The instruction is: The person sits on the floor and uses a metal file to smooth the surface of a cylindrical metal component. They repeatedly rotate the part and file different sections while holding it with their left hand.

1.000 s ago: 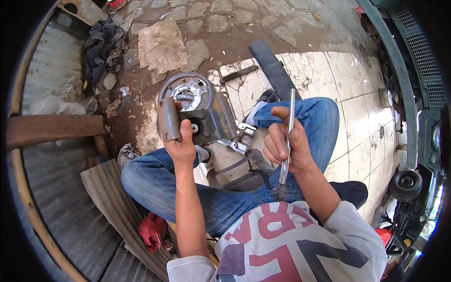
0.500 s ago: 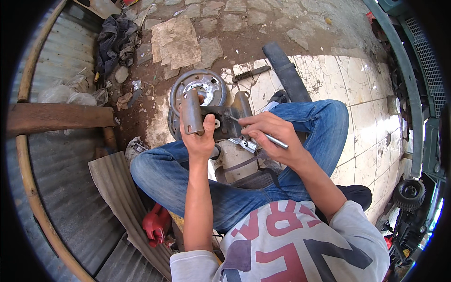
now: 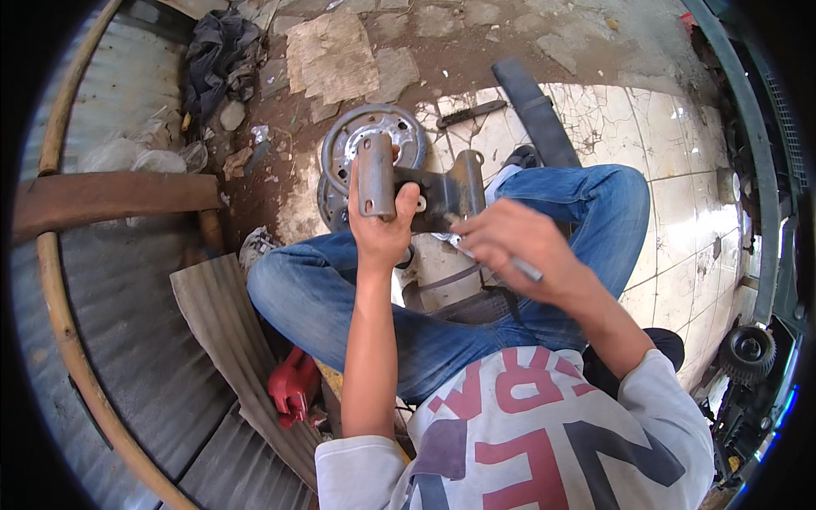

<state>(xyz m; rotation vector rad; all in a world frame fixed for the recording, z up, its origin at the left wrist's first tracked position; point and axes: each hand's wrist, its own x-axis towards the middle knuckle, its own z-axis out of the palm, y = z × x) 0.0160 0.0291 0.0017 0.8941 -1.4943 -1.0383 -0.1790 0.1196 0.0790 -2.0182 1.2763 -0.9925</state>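
My left hand (image 3: 381, 231) is closed round one end of a grey metal bracket (image 3: 439, 194), its thumb resting near a pale round hole. The bracket has a curved, half-tube piece at each end and a dark flat plate between them. In my right hand (image 3: 529, 248), blurred by motion, is a slim metal rod (image 3: 528, 269) whose back end sticks out below the fingers. Its front end is hard to make out, close to the plate's lower right edge. Beyond the bracket, a round metal disc (image 3: 410, 127) lies on the ground, partly covered by it.
A dark flat bar (image 3: 535, 115) and a long narrow brush-like tool (image 3: 472, 115) lie on cracked white tiles. Corrugated sheets (image 3: 242, 340) and a wooden plank (image 3: 119, 204) stand at left, with a red object (image 3: 293, 387) nearby. A small tyre (image 3: 748, 353) is at right.
The whole view has shifted a little. My right hand has moved down and right relative to the bracket, drawing the rod from the plate's face toward its lower edge. My left hand keeps its hold.
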